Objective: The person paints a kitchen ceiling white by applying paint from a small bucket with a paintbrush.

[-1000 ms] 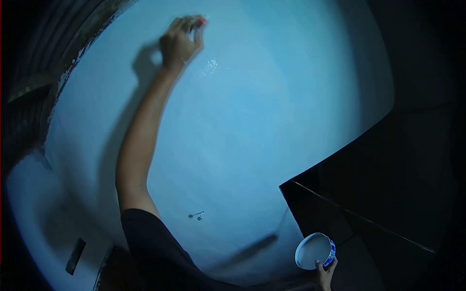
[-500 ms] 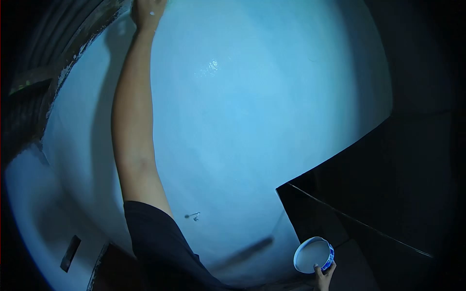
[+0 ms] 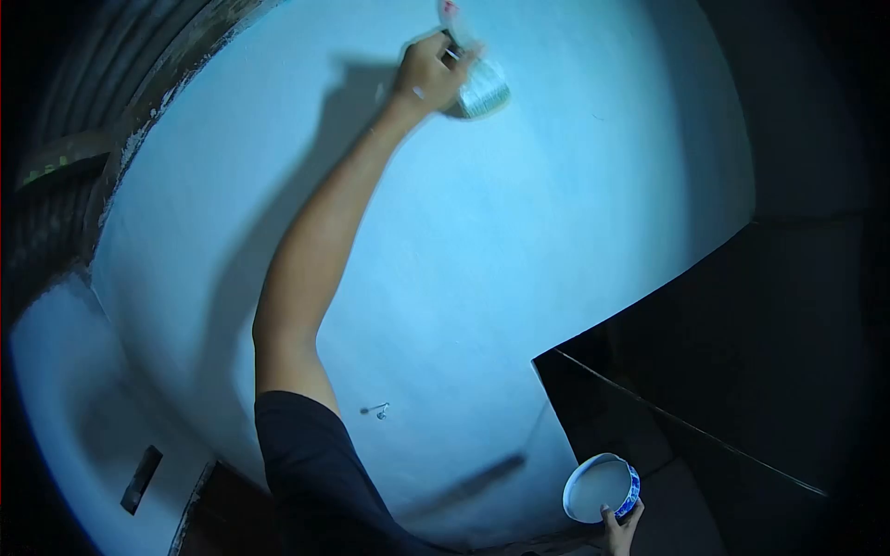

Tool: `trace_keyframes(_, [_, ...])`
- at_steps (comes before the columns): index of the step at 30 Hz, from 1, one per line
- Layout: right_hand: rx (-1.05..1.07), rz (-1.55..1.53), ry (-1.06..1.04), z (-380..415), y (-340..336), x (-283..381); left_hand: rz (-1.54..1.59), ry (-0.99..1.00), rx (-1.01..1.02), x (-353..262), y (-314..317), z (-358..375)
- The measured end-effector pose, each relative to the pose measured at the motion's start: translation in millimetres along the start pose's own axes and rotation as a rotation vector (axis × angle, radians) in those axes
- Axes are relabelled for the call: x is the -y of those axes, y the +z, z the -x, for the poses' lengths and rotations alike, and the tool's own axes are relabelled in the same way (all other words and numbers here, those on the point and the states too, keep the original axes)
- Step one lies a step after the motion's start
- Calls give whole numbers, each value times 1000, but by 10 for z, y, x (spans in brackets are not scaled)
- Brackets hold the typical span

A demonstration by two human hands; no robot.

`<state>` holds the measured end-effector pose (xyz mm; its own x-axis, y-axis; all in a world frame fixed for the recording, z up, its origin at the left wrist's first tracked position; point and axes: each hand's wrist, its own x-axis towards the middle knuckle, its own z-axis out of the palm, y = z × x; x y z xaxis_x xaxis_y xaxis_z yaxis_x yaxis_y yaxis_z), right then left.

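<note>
"Up high on the pale wall (image 3: 482, 269), what's the left hand (image 3: 434, 76) doing?"

"Its fingers are closed round a brush (image 3: 485, 91), handle up, bristles slanting down to the right. That part is blurred, so I can't say whether the bristles press on the wall or sit just off it."

"And the right hand (image 3: 619, 530)?"

"Low at the right, pinching a blue-banded bowl (image 3: 632, 496) near its rim, thumb on the inner side, fingers outside."

"What could go wrong?"

"The bowl, I'd say. That one-sided pinch could let it tip if the person stretches upward and the wrist rolls; anything inside might slop out."

"Anything else?"

"The dark sleeve (image 3: 311, 435) is near a small metal fitting (image 3: 380, 411) on the wall. A careless swing of the elbow could snag it."
</note>
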<state>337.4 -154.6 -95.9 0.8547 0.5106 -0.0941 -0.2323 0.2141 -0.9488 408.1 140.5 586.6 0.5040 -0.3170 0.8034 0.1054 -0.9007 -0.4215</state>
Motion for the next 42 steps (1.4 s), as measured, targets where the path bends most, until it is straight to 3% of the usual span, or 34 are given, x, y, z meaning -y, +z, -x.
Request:
trace_keyframes(3, [-21,-63,-30,-10,50,-139,-66,-123,-228,964,-370,-642])
trace_keyframes(4, [-14,-47,-5,19,61,-82,-261,23,-364,902,-635,-728])
trace_keyframes(5, [-10,-31,16,23,66,-41,-186,-87,-445,929,-760,-843])
trace_keyframes(7, [11,-11,48,34,87,-21,-430,53,-691,1269,-1017,-1164])
trace_keyframes(9, [-17,-70,54,46,144,-40,-510,-150,-693,865,-1100,-1158])
trace_keyframes(11, [14,-154,64,-13,121,-303,-637,-119,-663,894,-1066,-1162])
trace_keyframes(13, [46,-243,66,-17,92,-401,-597,-30,-493,913,-956,-1104])
trace_keyframes(15, [11,-302,82,-16,125,-310,-531,-95,-268,551,-730,-808])
trace_keyframes(16, [21,-228,22,-37,94,-362,-625,252,-310,473,-560,-598])
trace_keyframes(17, [16,-232,21,-33,86,-354,-661,463,-222,559,-450,-398])
trace_keyframes(19, [-13,-208,44,-24,96,-292,-365,630,-141,-96,-87,234])
trace_keyframes(21, [-33,-215,80,-7,89,-263,-170,492,59,-392,27,657])
trace_keyframes(22, [-31,-222,59,-8,89,-280,-172,498,57,-304,43,678])
trace_keyframes(24, [-15,-231,32,-6,86,-252,31,140,118,-14,53,611])
trace_keyframes(26, [-12,-255,51,7,105,-180,-52,5,-24,223,-381,176])
trace_keyframes(28, [-11,-271,79,59,84,-161,-233,189,-290,786,-872,-312])
trace_keyframes(29, [-7,-257,72,58,63,-169,-399,171,-372,894,-1153,-481])
trace_keyframes(31, [-4,-245,61,31,68,-202,-722,84,-436,1038,-1416,-604])
trace_keyframes(32, [-22,-255,72,36,64,-235,-723,79,-436,1086,-1374,-537])
trace_keyframes(34, [-51,-261,102,66,81,-199,-714,181,-321,1086,-1168,-334])
trace_keyframes(35, [-47,-262,112,84,74,-213,-628,358,-260,601,-903,-44])
trace_keyframes(37, [-33,-266,104,54,46,-271,-438,568,-191,236,-444,541])
trace_keyframes(40, [16,-196,46,49,-25,-318,-77,340,112,-439,-131,1184])
trace_keyframes(41, [34,-183,41,33,-19,-286,-15,191,251,-439,-103,1237])
trace_keyframes(42, [37,-181,42,56,-27,-243,-19,123,219,-277,-87,1209])
